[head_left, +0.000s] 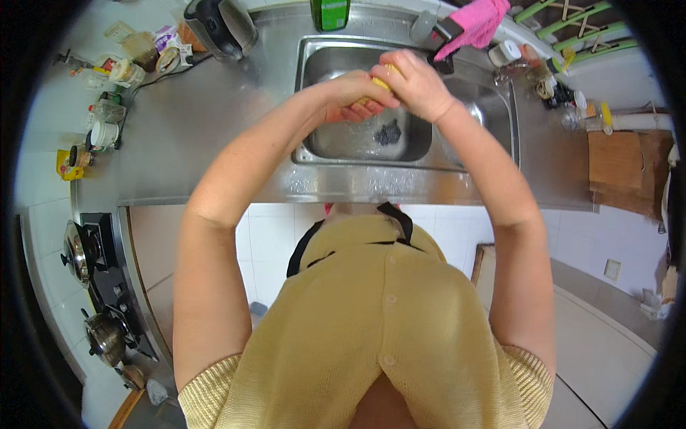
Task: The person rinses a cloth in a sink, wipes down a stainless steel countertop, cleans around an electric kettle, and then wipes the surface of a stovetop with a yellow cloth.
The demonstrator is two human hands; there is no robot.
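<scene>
Both my hands are closed around a yellow object (381, 83), perhaps a sponge or cloth, above the left basin of a stainless steel double sink (343, 161). My left hand (358, 95) grips it from the left, with the fingers curled underneath. From the right, my right hand (411, 80) wraps over its upper end. Most of the yellow object is hidden by the fingers. Below the hands, a dark drain strainer (388, 132) lies in the wet basin, with some whitish water around it.
Behind the sink stand a green bottle (330, 13) and an electric kettle (222, 27). A pink cloth (477, 24) hangs by the faucet (447, 29), at the right basin (477, 115). Jars line both counter ends. Pots (105, 339) stand on the gas stove (115, 289) at left.
</scene>
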